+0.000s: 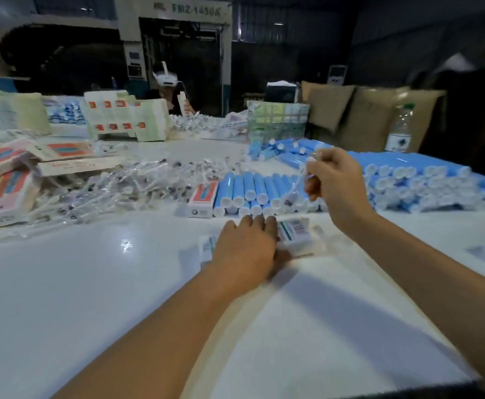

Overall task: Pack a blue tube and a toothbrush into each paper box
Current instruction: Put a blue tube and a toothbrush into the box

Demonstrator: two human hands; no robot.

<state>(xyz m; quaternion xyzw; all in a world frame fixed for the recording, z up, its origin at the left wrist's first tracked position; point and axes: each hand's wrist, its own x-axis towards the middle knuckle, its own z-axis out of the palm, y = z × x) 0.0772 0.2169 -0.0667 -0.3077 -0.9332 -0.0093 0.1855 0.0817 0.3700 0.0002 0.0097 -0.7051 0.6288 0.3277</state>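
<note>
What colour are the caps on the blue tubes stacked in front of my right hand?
White, on the round caps of the blue plastic tubes; clearest in the head view.

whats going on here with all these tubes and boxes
A person is packing kits at a white table. The left hand rests on a paper box lying flat, while the right hand holds a wrapped toothbrush above it. Blue tubes and loose toothbrushes are piled just behind.
</note>
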